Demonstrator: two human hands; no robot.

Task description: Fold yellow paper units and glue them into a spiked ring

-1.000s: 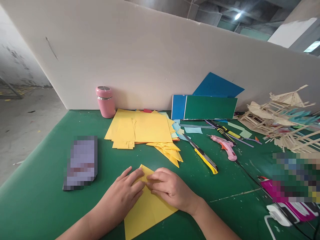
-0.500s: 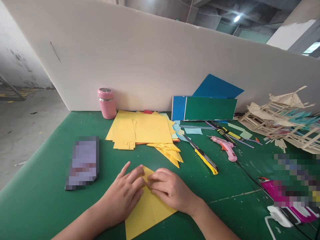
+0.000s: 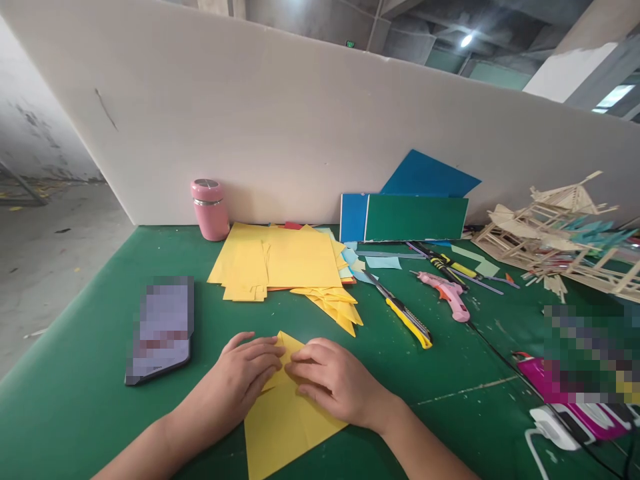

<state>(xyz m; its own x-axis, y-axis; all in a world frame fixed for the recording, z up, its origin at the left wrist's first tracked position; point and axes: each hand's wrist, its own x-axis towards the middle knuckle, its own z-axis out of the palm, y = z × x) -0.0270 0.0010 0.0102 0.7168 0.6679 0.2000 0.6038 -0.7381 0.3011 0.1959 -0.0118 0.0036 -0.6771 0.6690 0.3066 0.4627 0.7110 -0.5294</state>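
Observation:
A sheet of yellow paper (image 3: 285,437) lies on the green table, its top corner folded inward near my fingertips. My left hand (image 3: 250,370) rests on the left edge of the fold, fingers bent together and pressing the paper. From the other side, my right hand (image 3: 327,373) holds the right flap, with its fingers curled close together and the tips near the centre crease. The two hands almost meet below the corner. Part of the fold is hidden under the fingers.
Beyond my hands lie stacked yellow paper (image 3: 300,257) and folded yellow pieces (image 3: 335,307). To the right are a utility knife (image 3: 403,317), a pink glue gun (image 3: 450,293), its cord, a power strip (image 3: 555,427) and a wooden stick model (image 3: 560,233). A pink flask (image 3: 211,213) stands back left; a phone (image 3: 163,327) lies left.
My left hand's fingers have drawn closer together and slid slightly left and down, so more of the paper's folded corner shows. My right hand stays on its flap. The camera view shifted slightly.

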